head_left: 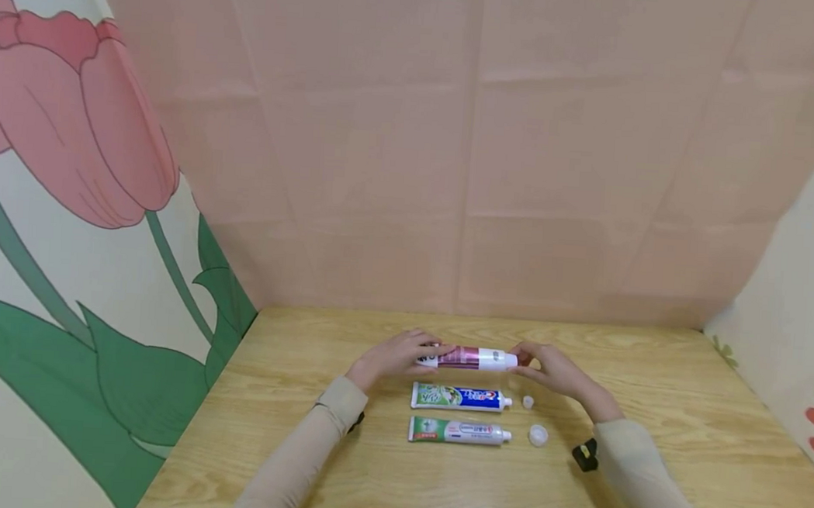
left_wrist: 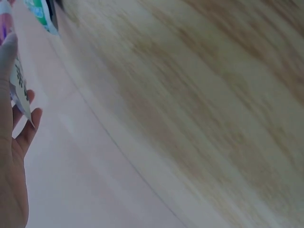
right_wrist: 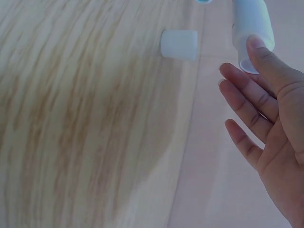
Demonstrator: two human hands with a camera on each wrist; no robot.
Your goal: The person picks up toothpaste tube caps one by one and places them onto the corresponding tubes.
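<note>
A creased pink backdrop [head_left: 414, 130] rises behind the far edge of the wooden tabletop [head_left: 290, 340]. A panel [head_left: 73, 109] painted with a big tulip runs along the left edge, and a paler panel [head_left: 813, 255] with red petals borders the right edge. My beige sleeves [head_left: 296, 465] reach in over the tabletop from the near side.

My left grip [head_left: 395, 354] holds the flat end of a pink-and-white tube [head_left: 467, 357], and my right grip [head_left: 559, 372] pinches the white cap [head_left: 511, 360] at its other end, thumb on the front, my other fingers [right_wrist: 244, 109] standing loosely apart. That tube runs crosswise between my hands, roughly parallel to the far edge and closer to it than the other two tubes.

Of those, a green-and-white tube [head_left: 459, 431] lies toward the near edge, and a blue-and-green tube [head_left: 457, 397] lies in the middle; both point their bare nozzles to the right edge. Black devices [head_left: 585, 455] sit at my wrists. A larger round cap [head_left: 538, 435] lies near the green-and-white tube's nozzle, a small cap [head_left: 528, 402] near the blue-and-green tube's.
</note>
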